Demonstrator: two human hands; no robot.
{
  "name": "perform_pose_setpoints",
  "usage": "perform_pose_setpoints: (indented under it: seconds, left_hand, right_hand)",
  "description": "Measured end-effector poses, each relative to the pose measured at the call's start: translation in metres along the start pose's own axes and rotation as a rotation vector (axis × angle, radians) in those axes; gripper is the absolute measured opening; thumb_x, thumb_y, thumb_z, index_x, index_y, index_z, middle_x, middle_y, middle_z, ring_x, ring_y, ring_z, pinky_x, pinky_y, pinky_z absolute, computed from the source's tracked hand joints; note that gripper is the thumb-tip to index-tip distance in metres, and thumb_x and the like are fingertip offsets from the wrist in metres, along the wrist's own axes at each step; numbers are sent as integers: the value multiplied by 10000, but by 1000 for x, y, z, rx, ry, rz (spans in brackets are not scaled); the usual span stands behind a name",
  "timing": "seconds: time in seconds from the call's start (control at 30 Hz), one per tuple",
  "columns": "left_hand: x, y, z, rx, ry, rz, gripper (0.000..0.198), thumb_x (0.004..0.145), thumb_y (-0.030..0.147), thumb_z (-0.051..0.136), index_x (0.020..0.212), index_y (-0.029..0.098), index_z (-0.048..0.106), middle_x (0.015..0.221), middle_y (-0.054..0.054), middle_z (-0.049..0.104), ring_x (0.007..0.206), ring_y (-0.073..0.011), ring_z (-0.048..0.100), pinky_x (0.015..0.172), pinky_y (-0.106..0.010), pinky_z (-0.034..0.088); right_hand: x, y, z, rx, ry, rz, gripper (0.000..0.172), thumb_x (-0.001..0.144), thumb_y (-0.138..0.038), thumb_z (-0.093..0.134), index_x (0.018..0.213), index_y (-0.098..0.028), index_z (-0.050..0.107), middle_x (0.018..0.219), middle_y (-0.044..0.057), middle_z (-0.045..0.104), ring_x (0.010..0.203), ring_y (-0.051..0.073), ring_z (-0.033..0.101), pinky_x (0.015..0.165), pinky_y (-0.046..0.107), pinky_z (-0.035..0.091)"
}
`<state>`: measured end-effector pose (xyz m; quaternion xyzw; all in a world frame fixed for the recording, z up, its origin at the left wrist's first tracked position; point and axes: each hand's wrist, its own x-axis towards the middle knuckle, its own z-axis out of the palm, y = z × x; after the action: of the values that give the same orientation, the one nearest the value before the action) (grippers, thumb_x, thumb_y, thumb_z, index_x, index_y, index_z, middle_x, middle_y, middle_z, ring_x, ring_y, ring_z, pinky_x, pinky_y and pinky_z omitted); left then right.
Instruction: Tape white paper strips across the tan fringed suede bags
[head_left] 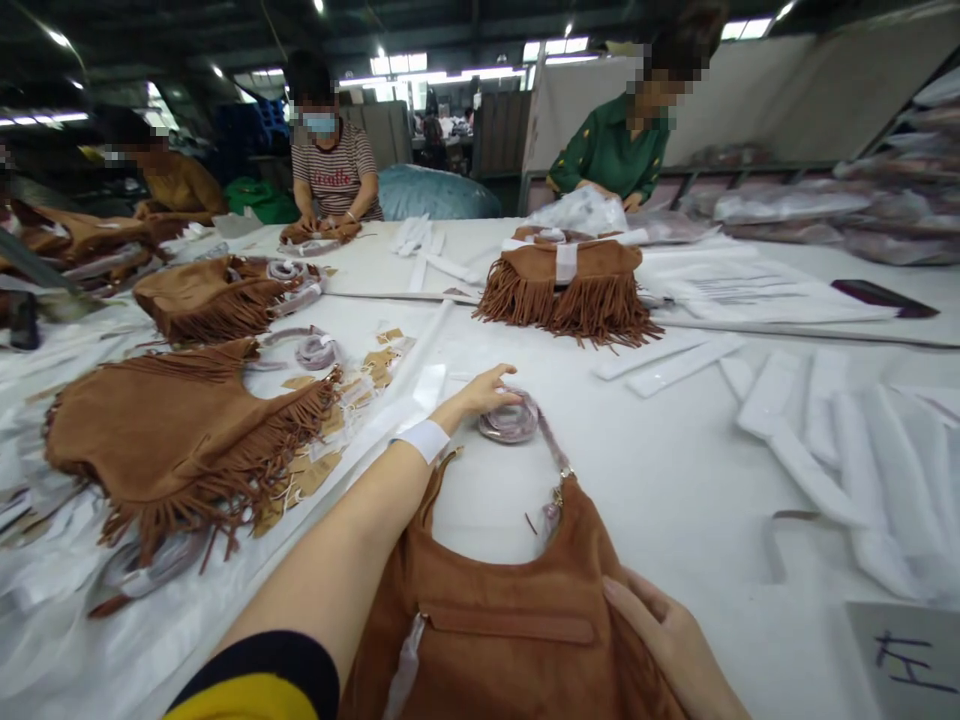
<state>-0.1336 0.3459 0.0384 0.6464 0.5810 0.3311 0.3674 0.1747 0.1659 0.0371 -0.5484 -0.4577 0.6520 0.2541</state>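
Note:
A brown suede shoulder bag [517, 600] lies in front of me, its curved handle opening facing away. A zip pull wrapped in clear film hangs at its front zip. My right hand [667, 630] grips the bag's right side, thumb on the front; its other fingers are partly hidden. Beyond the bag, my left hand [491, 392] reaches over the film-wrapped coiled strap [514, 418], fingers apart and touching its upper edge. The strap runs to a metal ring at the bag's right handle end. A white band circles my left wrist.
Fringed brown bags lie to the left [172, 430] and ahead [566, 275]. Kraft tags [315, 470] are scattered at left. White foam strips [802, 450] and a marked grey card [904, 655] lie right. Several co-workers stand across the table [675, 480].

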Motion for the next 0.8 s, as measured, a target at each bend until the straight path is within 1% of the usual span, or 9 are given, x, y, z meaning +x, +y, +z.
perform_pose_setpoints:
  seconds: [0.13,0.23,0.33,0.43,0.47,0.53,0.63,0.73,0.8]
  left_hand:
    - [-15,-7,-12,4,76,-61,604,751,331,676,1275,111,472,906,-62,630,794,-159,590,784,-287,464]
    - [-46,3,-32,3,187,-82,543,819,357,604,1287,121,463,1060,-109,614,916,-174,586,853,-303,451]
    - [-107,14,-54,-22,260,-88,494,860,350,546,1284,113,453,1083,-111,619,952,-170,585,880,-308,451]
    - [-197,15,-62,-58,318,-119,468,887,392,486,1265,118,463,1074,-111,632,958,-184,605,881,-338,475]
    - [-231,13,-58,-108,356,-156,471,879,413,496,1261,139,467,1091,-106,635,986,-192,610,897,-347,480]
    - [-299,7,-42,-161,471,-255,495,867,450,505,1276,175,462,1112,-96,640,1014,-209,622,901,-368,501]
    - [-391,-3,1,-82,607,-370,540,845,455,529,1315,206,442,1192,-102,622,1072,-244,616,927,-421,511]
    - [-451,-6,44,127,671,-415,568,823,445,565,1331,226,433,1277,-115,577,1149,-288,576,964,-489,496]
    - [-470,-3,63,289,693,-357,578,816,424,589,1343,258,417,1308,-112,550,1198,-301,536,975,-508,488]
  right_hand:
    - [-1,-1,3,-50,31,-16,532,698,-547,690,1069,-165,695,1096,94,706,1011,293,654,890,372,537]
    - [-5,-6,6,-78,53,-40,542,678,-562,692,1042,-161,705,1067,98,715,986,298,662,865,374,547]
    - [-7,-9,9,-104,42,-76,546,676,-581,676,1013,-154,714,1049,100,720,962,299,669,862,377,548]
    - [-7,-8,9,-128,77,-98,539,680,-573,666,1006,-147,718,1031,95,725,972,295,668,875,373,542]
    - [-6,-7,9,-143,99,-107,534,676,-568,667,997,-146,722,1014,93,729,975,297,666,874,375,542]
    - [-5,-4,10,-183,141,-126,515,666,-559,672,968,-147,732,982,90,736,971,304,666,866,383,545]
    - [-3,-2,12,-233,200,-137,484,655,-547,677,912,-142,744,950,94,741,938,306,674,857,388,547]
    - [-4,-5,13,-263,269,-116,473,646,-548,680,863,-133,748,917,104,744,918,312,678,842,383,548]
    - [-9,-8,11,-302,315,-90,485,659,-575,659,835,-131,747,911,115,743,955,328,667,845,380,543]
